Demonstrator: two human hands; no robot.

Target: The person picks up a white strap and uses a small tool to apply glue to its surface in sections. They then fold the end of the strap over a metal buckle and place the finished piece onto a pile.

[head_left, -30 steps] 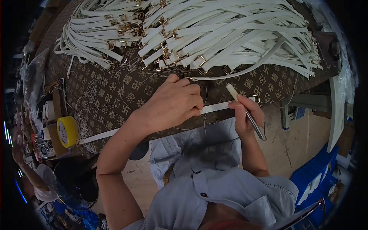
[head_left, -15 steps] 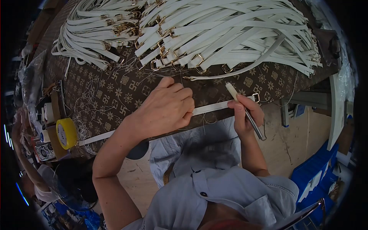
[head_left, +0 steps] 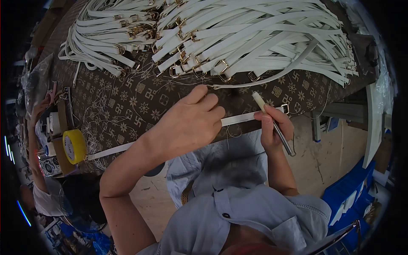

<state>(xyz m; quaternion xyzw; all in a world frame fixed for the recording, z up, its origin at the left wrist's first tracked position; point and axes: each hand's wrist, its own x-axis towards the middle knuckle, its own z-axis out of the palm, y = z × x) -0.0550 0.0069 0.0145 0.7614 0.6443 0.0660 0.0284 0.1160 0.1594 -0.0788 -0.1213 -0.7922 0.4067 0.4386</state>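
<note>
A white strap (head_left: 240, 118) lies along the near edge of the cloth-covered table, with a gold buckle (head_left: 285, 109) at its right end. My left hand (head_left: 191, 117) is closed over the middle of this strap, knuckles up. Its thumb and whatever the fingers pinch are hidden. Between the thumb and fingers of my right hand (head_left: 275, 125) is a pen-like tool (head_left: 258, 101), with a pale blunt tip pointing up and a metal shaft slanting down. That hand is beside the buckle, against the strap. A loose thread (head_left: 228, 134) hangs below the strap between my hands.
Heaps of white straps (head_left: 255, 42) with gold buckles cover the far side of the patterned cloth (head_left: 131, 102). Thread scraps (head_left: 100, 114) lie at the left, near a yellow tape roll (head_left: 74, 146). Another person's arm (head_left: 35, 148) reaches in at far left. Blue bins (head_left: 348, 195) stand lower right.
My left hand has shifted slightly right along the strap, toward my right hand. My right hand and its tool barely moved. The other person's arm at the far left has moved.
</note>
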